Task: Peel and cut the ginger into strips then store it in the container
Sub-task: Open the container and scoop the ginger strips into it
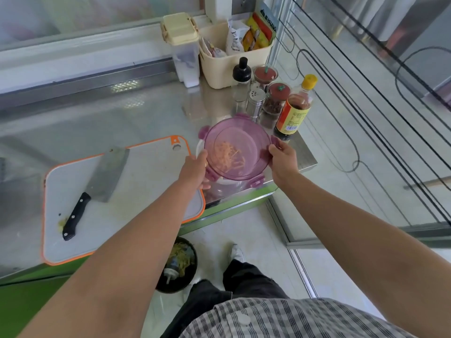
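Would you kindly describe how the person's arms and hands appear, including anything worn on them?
The left forearm and right forearm are bare, with no sleeve in view. The left hand and right hand wear no gloves, and no watch or bracelet shows at either wrist. A grey-and-white checked shirt with a pale button covers the torso.

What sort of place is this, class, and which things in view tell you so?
Probably a kitchen: a cleaver lies on a cutting board, and seasoning bottles stand behind the container.
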The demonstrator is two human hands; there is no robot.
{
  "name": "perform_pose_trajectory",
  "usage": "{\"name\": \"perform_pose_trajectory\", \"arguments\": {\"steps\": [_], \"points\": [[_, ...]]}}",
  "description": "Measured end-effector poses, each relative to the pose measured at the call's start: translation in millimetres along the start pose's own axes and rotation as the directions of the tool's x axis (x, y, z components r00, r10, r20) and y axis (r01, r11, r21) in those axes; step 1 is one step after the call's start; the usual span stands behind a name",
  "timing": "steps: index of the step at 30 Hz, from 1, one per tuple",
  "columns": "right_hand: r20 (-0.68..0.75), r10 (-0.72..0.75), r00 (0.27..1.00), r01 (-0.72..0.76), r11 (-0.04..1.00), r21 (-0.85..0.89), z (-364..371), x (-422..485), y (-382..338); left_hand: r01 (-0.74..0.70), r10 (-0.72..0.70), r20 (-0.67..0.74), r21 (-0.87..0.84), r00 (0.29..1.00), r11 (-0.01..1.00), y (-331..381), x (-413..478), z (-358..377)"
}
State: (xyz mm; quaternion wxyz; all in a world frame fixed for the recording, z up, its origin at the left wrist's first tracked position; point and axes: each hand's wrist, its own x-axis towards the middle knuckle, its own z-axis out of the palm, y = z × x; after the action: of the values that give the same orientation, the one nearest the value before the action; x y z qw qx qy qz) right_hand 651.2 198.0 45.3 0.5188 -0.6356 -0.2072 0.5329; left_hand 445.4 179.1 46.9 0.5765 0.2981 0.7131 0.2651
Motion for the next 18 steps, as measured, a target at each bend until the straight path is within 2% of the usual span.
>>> {"name": "perform_pose_trajectory", "arguments": {"steps": [6,8,11,12,15,18], "points": [[0.045,0.013,0.999,-0.008,0.993,-0.116,13,8,0,0.013,-0.013,-0.013,-0.037,1.000,0.999,0,-1,0],[-0.001,-0.033,0.999,0.032,0.965,-0.260,21,14,5,-0.003,0.003,-0.022,0.004,1.000,1.000,-1,1,0],[-0.062,-0.191,0.980,0.125,0.821,-0.557,27,18,6,-0.024,0.026,-0.047,0.045,0.999,0.999,-5,5,-1],[-0.062,-0.182,0.981,0.110,0.794,-0.599,26,19,6,-0.027,0.030,-0.061,0.049,0.998,0.998,-6,5,-2],[-0.010,-0.009,1.000,0.002,0.794,-0.608,22,18,9,-0.047,0.051,-0.098,0.051,0.994,0.998,-9,8,-2],[0.036,0.072,0.997,-0.036,0.800,-0.600,12,15,15,-0.042,0.049,-0.135,0.054,0.990,0.998,-11,11,-4]]}}
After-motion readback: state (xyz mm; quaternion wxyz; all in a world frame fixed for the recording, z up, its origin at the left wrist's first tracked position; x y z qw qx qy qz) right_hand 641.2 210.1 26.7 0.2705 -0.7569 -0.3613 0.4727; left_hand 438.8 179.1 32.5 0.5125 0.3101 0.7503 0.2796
